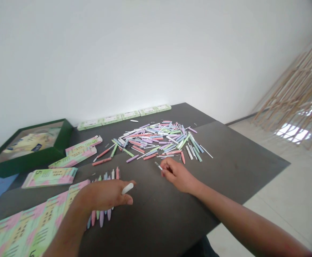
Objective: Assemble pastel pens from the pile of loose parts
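Observation:
My left hand (110, 194) is closed around a white pen barrel (127, 188), whose end sticks out between thumb and fingers. Beneath this hand lies a row of pastel pens (101, 217), partly hidden by it. My right hand (178, 175) pinches a thin pen refill (158, 166) by one end, its other end pointing up and left. Just beyond the right hand spreads a loose pile of pen parts (156, 139), with pink, green, blue, purple and white barrels mixed with thin white refills.
Printed pen packs (24, 232) overlap at the near left, with more packs (78, 153) behind them. A green box (62, 139) holding a plastic bag (35, 141) stands at the far left. Small boxes (130, 115) line the wall. The dark table's (246, 160) right edge drops to the floor.

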The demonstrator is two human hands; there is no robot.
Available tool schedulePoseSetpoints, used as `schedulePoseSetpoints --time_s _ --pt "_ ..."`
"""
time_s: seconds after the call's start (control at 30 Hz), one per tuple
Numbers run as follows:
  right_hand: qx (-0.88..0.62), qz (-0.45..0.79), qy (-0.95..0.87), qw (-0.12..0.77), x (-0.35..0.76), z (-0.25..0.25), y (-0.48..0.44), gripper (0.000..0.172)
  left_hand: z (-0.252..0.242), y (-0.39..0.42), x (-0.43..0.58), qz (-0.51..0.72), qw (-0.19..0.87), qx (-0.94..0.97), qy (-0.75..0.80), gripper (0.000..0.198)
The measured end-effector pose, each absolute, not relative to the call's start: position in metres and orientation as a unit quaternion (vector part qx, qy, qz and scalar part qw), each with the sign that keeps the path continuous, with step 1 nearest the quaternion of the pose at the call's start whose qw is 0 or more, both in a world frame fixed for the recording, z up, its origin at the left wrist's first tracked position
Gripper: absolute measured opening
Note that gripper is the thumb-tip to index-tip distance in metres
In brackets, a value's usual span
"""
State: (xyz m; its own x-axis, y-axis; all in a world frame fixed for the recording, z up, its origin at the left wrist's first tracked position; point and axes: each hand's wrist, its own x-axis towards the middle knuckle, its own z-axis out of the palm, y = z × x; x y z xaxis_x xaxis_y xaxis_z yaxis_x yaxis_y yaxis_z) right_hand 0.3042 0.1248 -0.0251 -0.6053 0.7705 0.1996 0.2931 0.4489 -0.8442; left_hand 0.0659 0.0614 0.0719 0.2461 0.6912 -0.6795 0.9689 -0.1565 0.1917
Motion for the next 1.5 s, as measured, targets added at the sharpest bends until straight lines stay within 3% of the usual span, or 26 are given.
schedulePoseSetpoints --time_s 0.2,0.43,0.83,1.1,1.5 --pt "-0.218 0.604 -0.664 0.383 0.271 0.005 0.120 0.013 0.068 0.064 0.063 -0.226 0.327 0.722 0.567 0.051" --pt "-0.158 0.669 -0.551 0.473 0.244 0.027 0.099 0.012 0.066 0.063 0.063 -0.197 0.331 0.729 0.566 0.026" --pt "-0.155 0.659 -0.554 0.484 0.232 0.029 0.083 0.012 0.062 0.063 0.061 -0.210 0.304 0.738 0.564 0.029" --pt "-0.201 0.549 -0.659 0.473 0.225 0.007 0.064 0.007 0.062 0.061 0.058 -0.193 0.304 0.758 0.544 0.026" --pt "-0.207 0.584 -0.639 0.456 0.216 0.003 0.061 0.007 0.061 0.060 0.058 -0.155 0.314 0.767 0.538 0.020"
